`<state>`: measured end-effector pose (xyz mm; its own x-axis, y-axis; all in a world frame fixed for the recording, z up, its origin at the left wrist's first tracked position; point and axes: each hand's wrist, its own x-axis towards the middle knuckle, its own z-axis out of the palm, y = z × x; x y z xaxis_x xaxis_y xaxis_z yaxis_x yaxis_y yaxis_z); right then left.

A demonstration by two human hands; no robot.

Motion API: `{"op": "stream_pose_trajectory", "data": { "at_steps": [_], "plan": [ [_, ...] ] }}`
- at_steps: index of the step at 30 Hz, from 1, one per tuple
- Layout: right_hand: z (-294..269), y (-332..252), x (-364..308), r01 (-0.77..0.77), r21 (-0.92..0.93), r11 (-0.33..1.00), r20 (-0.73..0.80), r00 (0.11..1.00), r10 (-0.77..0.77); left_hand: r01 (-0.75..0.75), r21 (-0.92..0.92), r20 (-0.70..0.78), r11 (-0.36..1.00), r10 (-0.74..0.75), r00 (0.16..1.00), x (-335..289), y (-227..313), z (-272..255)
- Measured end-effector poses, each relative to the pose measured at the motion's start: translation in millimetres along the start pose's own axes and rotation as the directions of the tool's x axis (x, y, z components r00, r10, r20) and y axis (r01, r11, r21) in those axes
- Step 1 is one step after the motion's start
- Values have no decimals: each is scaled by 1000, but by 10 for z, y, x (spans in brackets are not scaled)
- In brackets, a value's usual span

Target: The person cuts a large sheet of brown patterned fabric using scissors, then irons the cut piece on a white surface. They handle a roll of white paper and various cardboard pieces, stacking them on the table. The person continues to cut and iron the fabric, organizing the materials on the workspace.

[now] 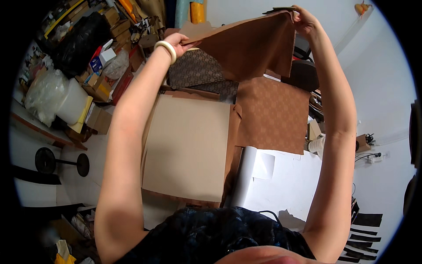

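With both arms stretched to the far side, I hold up a large, limp brown sheet (246,46), which looks like leather or leather-like cloth. My left hand (178,42), wearing a pale bangle (167,50), pinches its left edge. High at the right, the fingers of my right hand (304,21) close on its upper corner, beside a dark flat piece (279,9) that I cannot make out. A beige board (187,145) rests on brown sheets in front of me. To its right lies a brown patterned sheet (274,114).
White paper (285,185), partly rolled, covers the near right. A dark patterned sheet (198,70) lies at the far left of the work surface. Boxes, plastic bags (48,94) and a dumbbell-shaped black object (61,161) are at left; a white wall (382,105) stands at right.
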<state>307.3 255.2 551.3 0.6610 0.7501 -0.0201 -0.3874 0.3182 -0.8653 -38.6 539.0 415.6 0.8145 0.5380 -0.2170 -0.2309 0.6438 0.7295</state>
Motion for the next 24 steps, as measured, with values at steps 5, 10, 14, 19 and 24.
{"op": "stream_pose_trajectory", "data": {
  "at_steps": [5, 10, 14, 19, 24],
  "plan": [
    [124, 67, -786, 122, -258, 958, 59, 992, -110, 126, -235, 53, 964, -117, 992, -138, -425, -194],
    [261, 2, -1524, 91, -356, 930, 54, 996, -76, 60, -126, 139, 990, -42, 989, -353, -573, -205],
    [-215, -265, -1526, 113, -331, 937, -46, 990, -135, -39, -41, 55, 998, 41, 998, -653, -473, 212],
    [-95, -351, -1694, 50, -243, 969, -232, 967, -108, 26, 94, 210, 995, -45, 977, -577, -27, 485],
    [-203, -337, -1295, -91, -363, 927, -25, 996, 88, 284, 129, 145, 950, -301, 942, 332, 435, 463]
  ]
}}
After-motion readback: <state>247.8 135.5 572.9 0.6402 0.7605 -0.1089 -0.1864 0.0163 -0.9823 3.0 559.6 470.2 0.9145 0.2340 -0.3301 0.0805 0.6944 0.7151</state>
